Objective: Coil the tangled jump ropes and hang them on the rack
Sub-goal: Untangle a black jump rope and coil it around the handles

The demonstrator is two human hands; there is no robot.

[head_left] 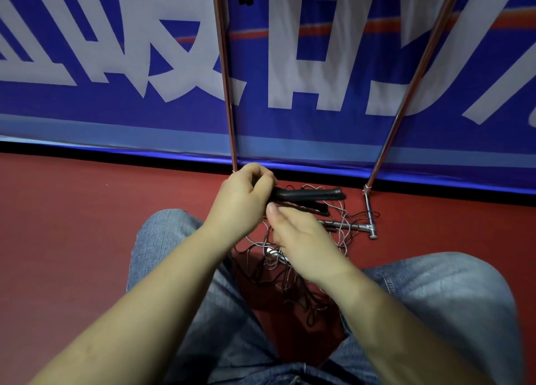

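Your left hand (242,194) grips two black handles (313,194) above the tangled ropes (290,277), while your right hand (295,236), just below the handles, pinches a cord.

I see a dark red floor (72,225) meeting a blue banner (116,118) (big white characters, one orange stripe) along the far wall.

Black jump-rope handles (311,199) above tangled cords (290,271), apparently dark and grey.
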